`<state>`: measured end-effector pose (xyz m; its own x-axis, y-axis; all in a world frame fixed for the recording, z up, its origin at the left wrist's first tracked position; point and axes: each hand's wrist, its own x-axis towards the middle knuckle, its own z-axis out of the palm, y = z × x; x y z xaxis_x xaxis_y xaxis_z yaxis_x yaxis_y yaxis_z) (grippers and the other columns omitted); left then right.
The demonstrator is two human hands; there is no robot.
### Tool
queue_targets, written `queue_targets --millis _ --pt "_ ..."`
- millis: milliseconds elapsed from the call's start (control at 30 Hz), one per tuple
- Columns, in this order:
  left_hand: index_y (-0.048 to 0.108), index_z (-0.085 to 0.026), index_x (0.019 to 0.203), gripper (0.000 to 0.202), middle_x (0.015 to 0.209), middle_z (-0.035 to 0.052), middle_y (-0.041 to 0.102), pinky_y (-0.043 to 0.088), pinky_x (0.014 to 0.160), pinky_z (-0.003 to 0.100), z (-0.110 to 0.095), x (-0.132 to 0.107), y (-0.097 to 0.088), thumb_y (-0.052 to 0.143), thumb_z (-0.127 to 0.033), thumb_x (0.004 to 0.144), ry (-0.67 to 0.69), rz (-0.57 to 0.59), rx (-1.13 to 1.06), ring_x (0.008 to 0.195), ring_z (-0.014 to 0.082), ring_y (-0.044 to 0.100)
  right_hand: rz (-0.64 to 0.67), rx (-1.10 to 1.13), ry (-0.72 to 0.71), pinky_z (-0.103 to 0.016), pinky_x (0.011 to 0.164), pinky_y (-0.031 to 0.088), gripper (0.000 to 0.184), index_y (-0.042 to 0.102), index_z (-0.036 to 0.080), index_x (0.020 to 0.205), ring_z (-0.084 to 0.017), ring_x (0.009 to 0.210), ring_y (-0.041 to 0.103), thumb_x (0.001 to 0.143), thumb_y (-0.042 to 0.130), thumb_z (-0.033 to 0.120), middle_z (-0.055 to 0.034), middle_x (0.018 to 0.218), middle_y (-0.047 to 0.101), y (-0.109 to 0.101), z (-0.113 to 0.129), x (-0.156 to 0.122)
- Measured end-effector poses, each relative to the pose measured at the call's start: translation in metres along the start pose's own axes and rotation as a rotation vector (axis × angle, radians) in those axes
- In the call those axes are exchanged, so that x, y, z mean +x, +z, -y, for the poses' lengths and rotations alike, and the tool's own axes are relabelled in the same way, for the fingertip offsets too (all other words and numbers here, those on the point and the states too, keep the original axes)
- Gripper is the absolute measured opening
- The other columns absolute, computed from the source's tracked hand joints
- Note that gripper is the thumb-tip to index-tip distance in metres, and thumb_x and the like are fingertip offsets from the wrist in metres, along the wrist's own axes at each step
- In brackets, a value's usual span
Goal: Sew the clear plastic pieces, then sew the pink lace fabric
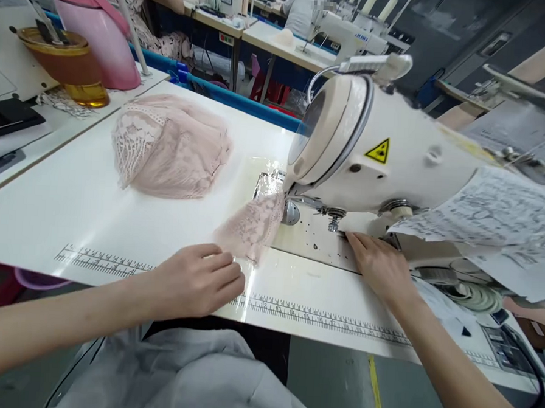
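Note:
A pale pink lace piece runs from under the needle area of the white sewing machine toward me. My left hand is closed at the lace's near left corner, fingers curled on its edge. On the machine bed, below the thread tension dial, lies my right hand, its fingers pressed together. A thin dark tip shows at those fingertips, too small to name. Further left on the table rests a heap of pink lace and mesh fabric.
A printed ruler runs along the front table edge. At the back left stand a pink bottle and an amber cup. Written paper sheets hang from the machine's right side. Other people sit at machines beyond the blue rail.

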<state>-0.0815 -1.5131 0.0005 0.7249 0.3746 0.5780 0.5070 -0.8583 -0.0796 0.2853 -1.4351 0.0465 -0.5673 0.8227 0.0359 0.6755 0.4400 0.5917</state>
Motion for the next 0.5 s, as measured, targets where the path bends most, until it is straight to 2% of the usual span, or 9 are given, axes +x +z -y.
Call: queue_targets --millis 67,133,267,333,400,467,500 --pt "0.061 -0.019 0.095 0.017 0.083 0.0013 0.069 0.052 0.071 0.029 -0.016 -0.017 0.001 0.047 -0.009 0.093 -0.061 -0.068 -0.067 0.075 0.014 0.064 -0.019 0.031 0.03 -0.03 0.059 0.042 0.036 0.062 0.011 0.117 -0.022 0.084 0.067 0.088 0.043 0.002 -0.0112 0.105 0.072 0.004 0.0 0.001" --pt "0.06 -0.019 0.1 0.018 0.084 0.0017 0.07 0.052 0.074 0.03 -0.023 -0.028 0.0 0.046 -0.009 0.093 -0.119 -0.092 -0.107 0.078 0.0148 0.065 -0.06 0.076 0.09 -0.028 0.055 0.038 0.032 0.064 0.014 0.115 -0.021 0.079 0.067 0.092 0.042 0.008 -0.0089 0.1 0.073 0.005 0.003 0.002" --pt "0.059 -0.015 0.102 0.016 0.086 0.0032 0.07 0.05 0.071 0.03 -0.018 -0.034 0.0 0.049 -0.007 0.092 -0.217 -0.066 -0.071 0.08 0.0167 0.065 -0.203 0.24 0.201 -0.026 0.049 0.032 0.03 0.065 0.017 0.114 -0.016 0.071 0.064 0.095 0.041 0.014 -0.0059 0.098 0.073 -0.008 0.021 0.003" --pt "0.059 -0.015 0.103 0.013 0.089 0.0033 0.069 0.049 0.07 0.03 -0.013 -0.029 0.003 0.055 -0.01 0.091 -0.288 -0.053 -0.07 0.081 0.017 0.064 -0.258 0.442 0.222 -0.024 0.052 0.037 0.03 0.062 0.015 0.116 -0.015 0.071 0.063 0.096 0.04 0.015 -0.0078 0.099 0.071 -0.022 0.038 0.002" --pt "0.06 -0.015 0.104 0.013 0.093 0.0044 0.069 0.047 0.07 0.032 -0.009 -0.02 0.008 0.058 -0.018 0.091 -0.355 -0.033 -0.076 0.082 0.0183 0.064 -0.271 0.739 0.226 -0.025 0.063 0.046 0.029 0.06 0.012 0.116 -0.016 0.078 0.064 0.098 0.038 0.017 -0.0095 0.097 0.068 -0.039 0.058 0.002" --pt "0.059 -0.015 0.103 0.016 0.095 0.0056 0.068 0.045 0.07 0.034 -0.008 -0.009 0.013 0.06 -0.025 0.092 -0.404 0.008 -0.067 0.083 0.0203 0.063 -0.204 0.978 0.23 -0.027 0.067 0.05 0.027 0.059 0.015 0.117 -0.016 0.08 0.064 0.098 0.042 0.025 -0.0084 0.1 0.067 -0.056 0.078 0.004" --pt "0.059 -0.015 0.102 0.018 0.095 0.0058 0.068 0.044 0.07 0.035 -0.008 -0.004 0.015 0.06 -0.028 0.091 -0.422 0.031 -0.056 0.083 0.0213 0.062 -0.16 1.061 0.214 -0.027 0.068 0.051 0.028 0.058 0.017 0.119 -0.016 0.081 0.064 0.096 0.05 0.03 -0.0078 0.104 0.067 -0.063 0.088 0.007"
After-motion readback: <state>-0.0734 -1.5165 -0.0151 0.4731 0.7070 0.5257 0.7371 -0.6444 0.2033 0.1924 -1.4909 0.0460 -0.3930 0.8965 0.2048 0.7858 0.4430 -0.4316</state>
